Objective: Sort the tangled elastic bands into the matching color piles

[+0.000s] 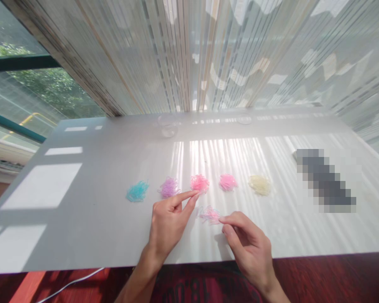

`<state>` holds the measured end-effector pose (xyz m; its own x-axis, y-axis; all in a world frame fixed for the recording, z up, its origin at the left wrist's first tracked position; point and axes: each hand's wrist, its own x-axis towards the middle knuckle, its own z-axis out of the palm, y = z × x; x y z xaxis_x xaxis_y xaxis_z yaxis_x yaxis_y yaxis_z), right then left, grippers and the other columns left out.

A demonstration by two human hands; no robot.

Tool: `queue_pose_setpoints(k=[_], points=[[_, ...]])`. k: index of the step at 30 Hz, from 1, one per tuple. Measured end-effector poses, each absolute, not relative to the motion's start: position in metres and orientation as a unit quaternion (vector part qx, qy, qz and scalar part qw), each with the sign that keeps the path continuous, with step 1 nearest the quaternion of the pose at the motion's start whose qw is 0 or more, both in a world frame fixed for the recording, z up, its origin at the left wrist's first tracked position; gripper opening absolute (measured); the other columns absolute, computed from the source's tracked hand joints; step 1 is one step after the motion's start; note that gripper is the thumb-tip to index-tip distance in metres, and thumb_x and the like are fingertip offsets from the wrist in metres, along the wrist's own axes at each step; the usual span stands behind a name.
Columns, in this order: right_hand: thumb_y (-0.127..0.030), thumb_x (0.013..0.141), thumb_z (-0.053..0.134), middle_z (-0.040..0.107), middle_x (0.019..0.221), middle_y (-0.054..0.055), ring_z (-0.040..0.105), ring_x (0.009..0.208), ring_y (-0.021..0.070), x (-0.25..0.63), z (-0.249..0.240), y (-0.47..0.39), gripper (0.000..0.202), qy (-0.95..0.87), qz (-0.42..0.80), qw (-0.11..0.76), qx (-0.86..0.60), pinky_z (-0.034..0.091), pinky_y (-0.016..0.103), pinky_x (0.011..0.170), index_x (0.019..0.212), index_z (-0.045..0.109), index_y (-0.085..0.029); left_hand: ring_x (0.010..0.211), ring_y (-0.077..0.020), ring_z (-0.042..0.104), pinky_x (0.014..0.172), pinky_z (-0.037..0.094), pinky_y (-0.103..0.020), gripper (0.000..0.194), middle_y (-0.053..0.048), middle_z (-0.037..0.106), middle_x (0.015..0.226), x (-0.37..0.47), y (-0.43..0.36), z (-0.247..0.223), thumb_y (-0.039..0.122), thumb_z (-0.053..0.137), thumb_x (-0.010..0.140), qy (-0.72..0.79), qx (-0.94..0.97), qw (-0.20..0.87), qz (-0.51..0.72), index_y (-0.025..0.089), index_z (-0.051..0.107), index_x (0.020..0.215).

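Small piles of thin bands lie in a row on the white table [107, 227]: teal [137, 191], purple [169, 187], coral pink [198, 183], pink [228, 182] and pale yellow [260, 185]. Nearer the front edge is a small mixed pile [209, 214] of pink and bluish bands. My left hand [173, 219] has thumb and forefinger pinched at the front edge of the coral pink pile; what is between the tips is too small to make out. My right hand [248, 244] reaches the right side of the mixed pile, its forefinger and thumb slightly apart, with nothing visible between them.
A clear round container [169, 128] stands at the back of the table, with a clear flat round piece [244, 119] farther right. A blurred dark object [325, 181] lies on the right. Behind the table hangs a striped curtain [189, 54], with a window at left.
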<state>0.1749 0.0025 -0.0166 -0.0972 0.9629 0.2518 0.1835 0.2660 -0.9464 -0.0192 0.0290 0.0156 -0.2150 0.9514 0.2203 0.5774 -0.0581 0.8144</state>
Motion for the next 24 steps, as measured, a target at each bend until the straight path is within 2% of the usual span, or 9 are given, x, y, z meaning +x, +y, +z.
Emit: queue_pose_setpoints(k=[4,7,11,14,19,24], points=[[-0.020,0.098,0.063,0.068,0.081,-0.001,0.064,0.070,0.0121,0.177,-0.015,0.003,0.014,-0.621,0.419,0.485,-0.451,0.052,0.021,0.062,0.103,0.073,-0.028,0.045,-0.0077,0.028,0.042,0.030,-0.020,0.019,0.009,0.032,0.046,-0.012,0.045,0.011,0.033,0.073,0.087,0.699,0.574,0.202,0.375,0.021,0.087,0.090],[-0.018,0.096,0.064,0.066,0.078,-0.002,0.062,0.067,0.0114,0.178,-0.014,0.004,0.016,-0.623,0.432,0.488,-0.434,0.052,0.021,0.061,0.103,0.073,-0.028,0.044,-0.0083,0.027,0.042,0.030,-0.021,0.020,0.008,0.035,0.044,-0.011,0.047,0.007,0.030,0.069,0.089,0.693,0.610,0.133,0.361,0.021,0.087,0.090],[-0.014,0.094,0.064,0.067,0.078,-0.002,0.063,0.066,0.0108,0.178,-0.011,0.005,0.019,-0.622,0.444,0.496,-0.413,0.053,0.020,0.061,0.104,0.072,-0.028,0.042,-0.0077,0.034,0.043,0.034,-0.021,0.022,0.006,0.050,0.046,-0.015,0.046,0.005,0.025,0.065,0.095,0.653,0.672,0.015,0.349,0.018,0.085,0.092],[-0.010,0.092,0.063,0.069,0.076,-0.002,0.064,0.065,0.0103,0.178,-0.009,0.008,0.022,-0.621,0.442,0.503,-0.407,0.054,0.019,0.060,0.103,0.072,-0.026,0.042,-0.0070,0.043,0.047,0.038,-0.021,0.021,0.004,0.062,0.054,-0.016,0.045,0.009,0.020,0.063,0.097,0.609,0.718,-0.034,0.335,0.016,0.083,0.093],[-0.005,0.088,0.063,0.071,0.077,-0.001,0.066,0.065,0.0110,0.177,-0.010,0.010,0.025,-0.622,0.435,0.517,-0.396,0.054,0.020,0.060,0.102,0.073,-0.024,0.044,-0.0068,0.048,0.049,0.038,-0.022,0.014,0.005,0.063,0.056,-0.005,0.050,0.019,0.016,0.065,0.098,0.574,0.744,-0.015,0.342,0.014,0.079,0.099],[-0.002,0.088,0.061,0.066,0.074,0.000,0.059,0.064,0.0130,0.178,-0.015,0.003,0.030,-0.562,0.437,0.582,-0.393,0.048,0.024,0.057,0.104,0.073,-0.024,0.047,-0.0076,0.056,0.050,0.041,-0.022,0.016,0.003,0.074,0.066,0.019,0.065,0.019,0.015,0.063,0.098,0.546,0.769,0.020,0.331,0.016,0.078,0.096]])
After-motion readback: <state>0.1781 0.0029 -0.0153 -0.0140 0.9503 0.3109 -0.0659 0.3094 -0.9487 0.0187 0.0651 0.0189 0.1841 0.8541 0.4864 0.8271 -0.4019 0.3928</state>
